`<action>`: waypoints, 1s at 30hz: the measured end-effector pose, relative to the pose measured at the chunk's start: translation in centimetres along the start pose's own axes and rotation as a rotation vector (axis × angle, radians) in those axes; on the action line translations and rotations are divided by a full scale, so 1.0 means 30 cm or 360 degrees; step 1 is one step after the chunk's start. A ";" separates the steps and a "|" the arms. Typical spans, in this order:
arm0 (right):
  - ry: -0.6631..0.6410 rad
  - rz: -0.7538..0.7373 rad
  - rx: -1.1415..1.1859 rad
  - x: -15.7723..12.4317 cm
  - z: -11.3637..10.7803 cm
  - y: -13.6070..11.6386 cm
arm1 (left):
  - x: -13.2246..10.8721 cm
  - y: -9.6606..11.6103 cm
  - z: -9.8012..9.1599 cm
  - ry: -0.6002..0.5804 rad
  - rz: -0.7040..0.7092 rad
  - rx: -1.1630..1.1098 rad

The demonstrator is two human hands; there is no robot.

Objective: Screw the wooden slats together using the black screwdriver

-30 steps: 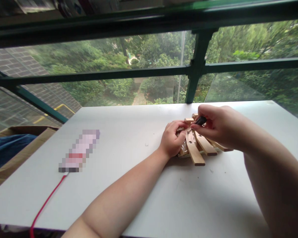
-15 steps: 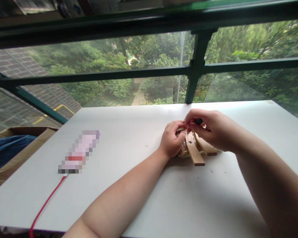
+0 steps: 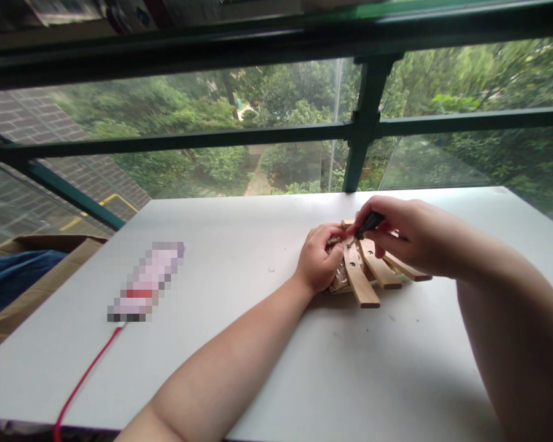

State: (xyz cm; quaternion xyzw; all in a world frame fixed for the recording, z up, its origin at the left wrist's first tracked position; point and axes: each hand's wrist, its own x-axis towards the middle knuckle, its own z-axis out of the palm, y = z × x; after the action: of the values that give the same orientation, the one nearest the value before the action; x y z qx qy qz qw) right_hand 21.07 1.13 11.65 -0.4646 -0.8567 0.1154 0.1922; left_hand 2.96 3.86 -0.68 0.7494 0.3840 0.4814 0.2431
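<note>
A screwdriver with a dark handle is pinched in my right hand. Its tip points down and left at a hole or screw near the inner end of a flat wooden slat. Two more slats, one in the middle and one at the right, fan out from the same wooden piece, whose body is partly hidden. My left hand grips this piece at its left side with fingers curled round it. Something shiny, like clear wrapping, shows beside my left thumb.
A pixelated, phone-like object lies at the left with a red cable running to the table's front edge. Small crumbs dot the white table. Windows with a green frame rise behind it; a cardboard box stands at the left.
My right hand has shifted right and lifted slightly, bringing the screwdriver's handle and the third slat into view. My left hand and the wooden piece stay nearly in place.
</note>
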 end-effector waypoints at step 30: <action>0.0011 -0.0105 0.0180 0.003 0.020 -0.011 | 0.002 0.004 -0.005 -0.0039 0.0035 0.0059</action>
State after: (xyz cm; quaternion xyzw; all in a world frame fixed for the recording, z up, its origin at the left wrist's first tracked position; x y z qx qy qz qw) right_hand 20.52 1.03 11.24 -0.4250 -0.8630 0.1556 0.2247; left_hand 2.88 3.84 -0.49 0.7639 0.3815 0.4676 0.2287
